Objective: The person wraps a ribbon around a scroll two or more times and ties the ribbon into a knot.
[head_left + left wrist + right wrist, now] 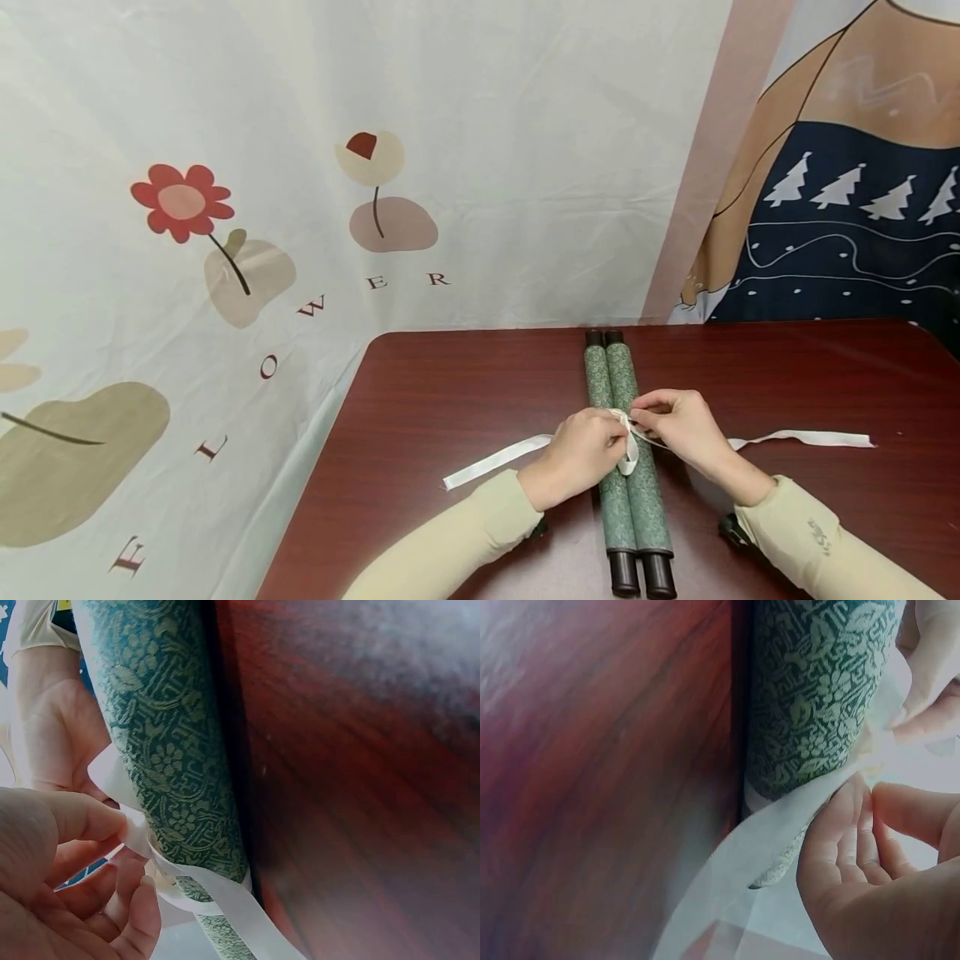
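A double-rolled scroll (617,504) in green floral brocade with dark end knobs lies lengthwise on the table, its two rolls side by side. White ribbon (628,461) wraps its middle, with a loop on top. My left hand (581,454) pinches the ribbon between thumb and forefinger; the left wrist view shows white ribbon (135,829) at those fingertips. From the other side, my right hand (686,429) has thumb and forefinger together on the ribbon close to the loop. In the right wrist view, a ribbon strip (727,862) runs past the right fingertips.
One ribbon tail (495,461) stretches left across the dark red table (420,392), another (817,437) to the right. Behind the table's far edge hangs a printed cloth (525,167) with flowers and letters. Dark bands (735,531) show under the sleeve cuffs.
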A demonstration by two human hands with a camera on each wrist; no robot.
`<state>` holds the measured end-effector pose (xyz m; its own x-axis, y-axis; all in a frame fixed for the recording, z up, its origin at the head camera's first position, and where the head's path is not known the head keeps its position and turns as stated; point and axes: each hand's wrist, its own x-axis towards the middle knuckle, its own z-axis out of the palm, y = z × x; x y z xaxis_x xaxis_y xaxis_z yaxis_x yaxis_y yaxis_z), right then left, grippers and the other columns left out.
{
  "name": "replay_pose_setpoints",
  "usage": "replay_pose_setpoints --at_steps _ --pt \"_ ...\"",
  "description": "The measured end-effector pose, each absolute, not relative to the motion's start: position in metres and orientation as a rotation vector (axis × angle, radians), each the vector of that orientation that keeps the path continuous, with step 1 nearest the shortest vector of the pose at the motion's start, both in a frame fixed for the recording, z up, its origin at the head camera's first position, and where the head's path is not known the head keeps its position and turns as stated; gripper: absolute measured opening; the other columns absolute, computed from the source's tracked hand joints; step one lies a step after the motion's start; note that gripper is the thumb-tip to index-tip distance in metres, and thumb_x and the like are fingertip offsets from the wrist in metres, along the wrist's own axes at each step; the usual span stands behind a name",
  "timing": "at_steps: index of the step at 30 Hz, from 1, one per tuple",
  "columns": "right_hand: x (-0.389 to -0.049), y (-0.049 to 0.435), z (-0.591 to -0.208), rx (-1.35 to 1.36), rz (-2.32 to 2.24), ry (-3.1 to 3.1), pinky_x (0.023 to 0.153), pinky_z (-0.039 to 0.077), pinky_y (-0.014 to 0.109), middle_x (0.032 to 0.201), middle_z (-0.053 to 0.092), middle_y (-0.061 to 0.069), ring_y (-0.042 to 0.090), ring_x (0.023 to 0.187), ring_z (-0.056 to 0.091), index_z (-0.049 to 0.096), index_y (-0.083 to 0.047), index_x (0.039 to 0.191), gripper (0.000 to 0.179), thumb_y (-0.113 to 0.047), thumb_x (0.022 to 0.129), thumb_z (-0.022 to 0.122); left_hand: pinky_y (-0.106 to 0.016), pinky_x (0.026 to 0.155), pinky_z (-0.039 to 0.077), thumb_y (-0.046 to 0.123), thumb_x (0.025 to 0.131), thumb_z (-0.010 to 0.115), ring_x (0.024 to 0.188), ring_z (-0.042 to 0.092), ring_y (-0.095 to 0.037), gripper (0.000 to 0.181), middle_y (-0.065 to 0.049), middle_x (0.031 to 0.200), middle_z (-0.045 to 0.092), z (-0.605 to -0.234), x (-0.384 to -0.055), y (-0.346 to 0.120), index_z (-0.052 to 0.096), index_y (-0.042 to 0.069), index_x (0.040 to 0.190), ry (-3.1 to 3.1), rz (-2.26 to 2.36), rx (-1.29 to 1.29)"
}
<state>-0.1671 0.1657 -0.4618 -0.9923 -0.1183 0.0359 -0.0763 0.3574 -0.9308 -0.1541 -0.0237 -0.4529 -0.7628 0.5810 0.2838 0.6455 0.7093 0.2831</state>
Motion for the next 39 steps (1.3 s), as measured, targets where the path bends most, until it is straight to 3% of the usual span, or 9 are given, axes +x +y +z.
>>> replay_pose_setpoints --at_steps 7,13,16,22,26,32,39 --pt "-0.176 0.173 -0.458 -0.568 -1.484 2.804 0.066 0.052 0.025 0.094 0.076 0.003 0.009 0.077 0.064 0.080 -0.003 0.100 0.013 0.001 0.087 0.078 -0.018 0.068 0.051 0.013 0.096 0.071 0.086 0.064 -0.006 0.020 0.013 0.088 0.070 -0.455 -0.151 -0.025 0.077 0.021 0.079 -2.717 -0.440 -1.019" --pt "-0.189 0.169 -0.452 -1.078 -1.202 2.780 0.077 0.055 0.036 0.100 0.072 -0.008 0.016 0.092 0.065 0.081 -0.011 0.101 0.023 0.004 0.084 0.079 -0.016 0.087 0.053 0.012 0.099 0.069 0.103 0.067 -0.008 0.018 0.011 0.103 0.076 -0.456 -0.151 -0.025 0.081 0.019 0.087 -2.715 -0.380 -1.072" --pt "-0.193 0.166 -0.449 -1.211 -1.060 2.786 0.083 0.055 0.037 0.103 0.072 -0.011 0.015 0.098 0.064 0.081 -0.015 0.103 0.025 0.002 0.086 0.078 -0.016 0.089 0.052 0.012 0.099 0.069 0.104 0.067 -0.008 0.016 0.009 0.104 0.075 -0.455 -0.151 -0.024 0.082 0.017 0.090 -2.720 -0.362 -1.082" --pt "-0.199 0.162 -0.444 -1.288 -0.943 2.696 0.088 0.055 0.039 0.112 0.075 -0.004 0.018 0.106 0.065 0.079 -0.009 0.117 0.032 0.006 0.090 0.072 -0.017 0.083 0.054 0.013 0.096 0.073 0.097 0.066 -0.009 0.016 0.009 0.096 0.072 -0.456 -0.151 -0.025 0.078 0.019 0.082 -2.698 -0.317 -1.110" --pt "-0.202 0.159 -0.442 -1.355 -0.904 2.646 0.087 0.054 0.036 0.112 0.076 -0.006 0.015 0.102 0.064 0.078 -0.009 0.121 0.040 0.010 0.088 0.068 -0.019 0.080 0.054 0.013 0.095 0.074 0.090 0.065 -0.010 0.020 0.009 0.092 0.071 -0.456 -0.151 -0.025 0.074 0.019 0.076 -2.705 -0.293 -1.127" --pt "-0.207 0.156 -0.445 -1.420 -0.934 2.628 0.084 0.055 0.035 0.105 0.076 -0.007 0.014 0.097 0.065 0.081 -0.011 0.113 0.041 0.015 0.084 0.067 -0.018 0.079 0.053 0.013 0.096 0.073 0.086 0.064 -0.009 0.021 0.009 0.088 0.069 -0.458 -0.150 -0.026 0.072 0.019 0.076 -2.670 -0.224 -1.163" --pt "-0.212 0.158 -0.444 -1.372 -1.047 2.611 0.080 0.059 0.035 0.099 0.077 -0.004 0.016 0.093 0.070 0.083 -0.010 0.102 0.022 0.007 0.089 0.075 -0.015 0.081 0.052 0.014 0.095 0.074 0.089 0.064 -0.009 0.023 0.010 0.087 0.068 -0.457 -0.149 -0.027 0.072 0.021 0.073 -2.618 -0.174 -1.180"
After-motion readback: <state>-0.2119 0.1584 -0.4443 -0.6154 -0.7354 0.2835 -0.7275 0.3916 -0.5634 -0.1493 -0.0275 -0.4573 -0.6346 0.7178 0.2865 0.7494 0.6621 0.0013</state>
